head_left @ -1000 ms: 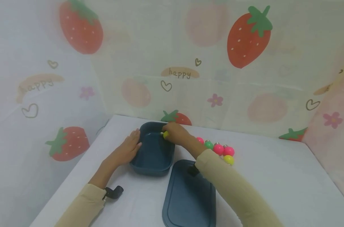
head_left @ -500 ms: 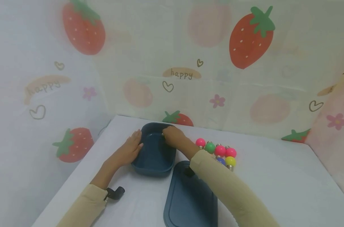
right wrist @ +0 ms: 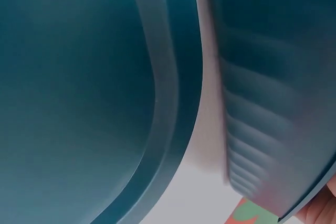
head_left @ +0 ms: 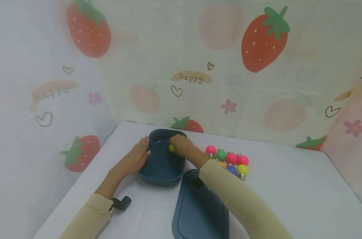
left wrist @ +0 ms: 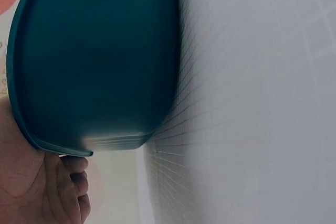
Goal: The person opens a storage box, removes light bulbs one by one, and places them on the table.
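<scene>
In the head view, a dark blue rectangular box (head_left: 160, 181) stands uncovered on the white table. Along its left rim lies my left hand (head_left: 136, 156), fingers straight and pointing away. The left wrist view shows that hand (left wrist: 44, 190) right at the rim of the box (left wrist: 100, 61). My right hand (head_left: 181, 146) reaches over the right side into the box and grips a small light bulb (head_left: 171, 148), of which only a yellow part shows. From the right wrist, just a bit of the hand (right wrist: 321, 208) appears behind the box wall (right wrist: 273, 129).
The matching blue lid (head_left: 199, 212) lies flat in front and to the right, partly under the right sleeve (head_left: 240, 196). Behind that sleeve sit several coloured bulbs, among them a pink bulb (head_left: 211, 150), a green bulb (head_left: 221, 155), a blue bulb (head_left: 232, 170) and a yellow bulb (head_left: 242, 170).
My right hand has sunk a little into the box, and the bulb's yellow part shows where its metal base did before. An orange bulb has come into sight by the sleeve. The left hand stays put.
</scene>
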`<control>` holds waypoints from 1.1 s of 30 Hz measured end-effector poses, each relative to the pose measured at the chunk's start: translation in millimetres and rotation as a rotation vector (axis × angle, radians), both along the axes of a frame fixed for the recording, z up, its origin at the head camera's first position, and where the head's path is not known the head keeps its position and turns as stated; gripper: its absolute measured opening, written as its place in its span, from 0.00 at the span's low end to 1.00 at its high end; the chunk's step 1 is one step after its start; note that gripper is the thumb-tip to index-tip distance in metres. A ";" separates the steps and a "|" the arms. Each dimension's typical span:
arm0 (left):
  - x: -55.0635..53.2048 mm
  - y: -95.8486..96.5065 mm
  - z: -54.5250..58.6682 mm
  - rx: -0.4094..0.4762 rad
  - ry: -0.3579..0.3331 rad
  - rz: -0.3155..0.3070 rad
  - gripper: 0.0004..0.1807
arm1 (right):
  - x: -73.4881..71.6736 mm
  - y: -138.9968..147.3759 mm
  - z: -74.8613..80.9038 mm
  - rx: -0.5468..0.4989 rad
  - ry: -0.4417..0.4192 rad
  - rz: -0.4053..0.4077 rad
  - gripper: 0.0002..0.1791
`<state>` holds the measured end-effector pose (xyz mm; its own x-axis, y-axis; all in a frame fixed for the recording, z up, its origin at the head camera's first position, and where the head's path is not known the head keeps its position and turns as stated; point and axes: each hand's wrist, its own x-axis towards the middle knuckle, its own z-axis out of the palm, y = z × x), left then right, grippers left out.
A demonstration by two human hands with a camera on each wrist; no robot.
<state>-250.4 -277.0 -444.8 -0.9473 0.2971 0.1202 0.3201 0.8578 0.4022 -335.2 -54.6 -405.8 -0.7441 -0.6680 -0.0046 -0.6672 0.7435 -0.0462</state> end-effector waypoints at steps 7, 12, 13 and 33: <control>2.1 0.8 1.7 0.018 0.005 0.000 0.33 | 3.0 -1.6 0.6 -0.049 -0.065 0.024 0.12; 2.7 0.5 2.2 0.022 0.001 -0.004 0.34 | 7.1 -2.0 2.3 -0.073 -0.090 0.038 0.13; 2.4 0.4 2.0 0.020 0.004 -0.007 0.34 | 8.4 -1.7 3.2 -0.078 -0.093 0.038 0.13; 0.2 0.8 -1.4 -0.009 -0.001 0.009 0.34 | 45.5 23.6 20.8 -0.259 -0.106 0.043 0.27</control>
<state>-250.2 -276.2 -446.2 -0.9502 0.2893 0.1163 0.3115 0.8642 0.3952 -289.7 -31.0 -385.1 -0.7193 -0.6883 0.0944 -0.6795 0.6687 -0.3018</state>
